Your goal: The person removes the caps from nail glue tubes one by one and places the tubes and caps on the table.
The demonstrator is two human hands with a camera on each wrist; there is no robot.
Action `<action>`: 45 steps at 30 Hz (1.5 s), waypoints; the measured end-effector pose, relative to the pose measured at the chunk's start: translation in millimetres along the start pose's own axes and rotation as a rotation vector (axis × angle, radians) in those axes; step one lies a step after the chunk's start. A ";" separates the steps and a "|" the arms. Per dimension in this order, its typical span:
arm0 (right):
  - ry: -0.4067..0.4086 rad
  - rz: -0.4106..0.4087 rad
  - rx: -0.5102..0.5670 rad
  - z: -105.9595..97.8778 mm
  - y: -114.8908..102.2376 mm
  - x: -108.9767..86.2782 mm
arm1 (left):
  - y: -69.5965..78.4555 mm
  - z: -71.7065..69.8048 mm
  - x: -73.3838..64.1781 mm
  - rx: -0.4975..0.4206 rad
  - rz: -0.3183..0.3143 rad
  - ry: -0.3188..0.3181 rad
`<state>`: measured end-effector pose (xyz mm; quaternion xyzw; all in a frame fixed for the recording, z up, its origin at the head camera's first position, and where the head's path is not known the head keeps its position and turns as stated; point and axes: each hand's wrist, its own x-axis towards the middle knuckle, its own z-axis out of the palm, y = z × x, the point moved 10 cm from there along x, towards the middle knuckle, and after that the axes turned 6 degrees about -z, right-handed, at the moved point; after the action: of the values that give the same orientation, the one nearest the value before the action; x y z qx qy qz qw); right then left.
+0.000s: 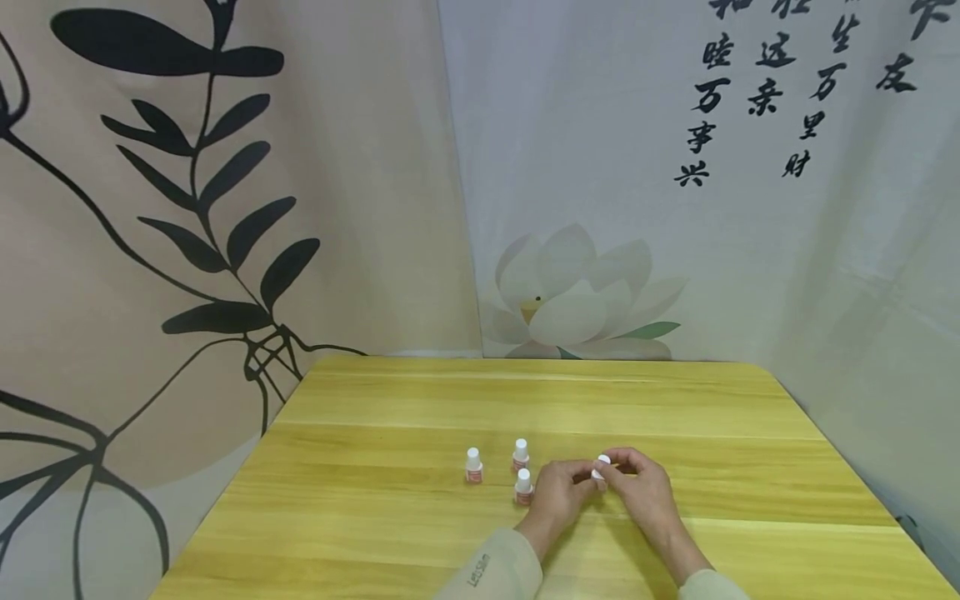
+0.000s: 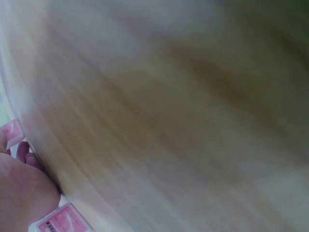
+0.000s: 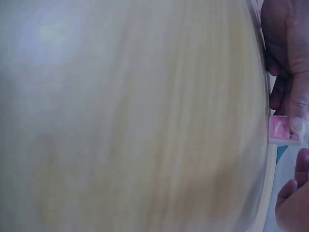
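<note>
Sleeves (image 1: 493,571) enter at the bottom of the frame, right of centre, leading to two hands that meet at one small pink-labelled bottle (image 3: 278,129). The left hand (image 1: 557,496) pinches its body, while the right hand (image 1: 645,493) has thumb and forefinger closed about the white cap (image 1: 603,459); whether the cap is loose cannot be told. Working that cap seems the step in hand, and the next move likely calls for a steady body while the right fingers turn or lift. Just beside the left hand stands a capped bottle (image 1: 523,490), leaving little room that way; beyond it are a rear bottle (image 1: 520,458) and a leftmost bottle (image 1: 473,468). Open wood on the table (image 1: 765,483) spreads toward the right of the frame, its side edges well apart from the hands, its far edge before a printed cloth backdrop (image 1: 375,208).
</note>
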<state>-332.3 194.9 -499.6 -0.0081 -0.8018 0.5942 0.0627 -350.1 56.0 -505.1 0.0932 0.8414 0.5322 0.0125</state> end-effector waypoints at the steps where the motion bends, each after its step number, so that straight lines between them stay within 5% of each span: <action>1: 0.002 0.002 0.005 -0.1 0.0 0.1 | -0.6 0.1 0.1 -0.003 -0.006 0.000; 45: 0.012 0.008 -0.014 0.5 1.8 -0.5 | 4.3 -2.4 -1.1 0.014 0.042 0.009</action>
<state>-331.9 194.8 -501.5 -0.0154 -0.8055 0.5888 0.0651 -348.8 55.5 -500.3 0.1087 0.8429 0.5269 -0.0032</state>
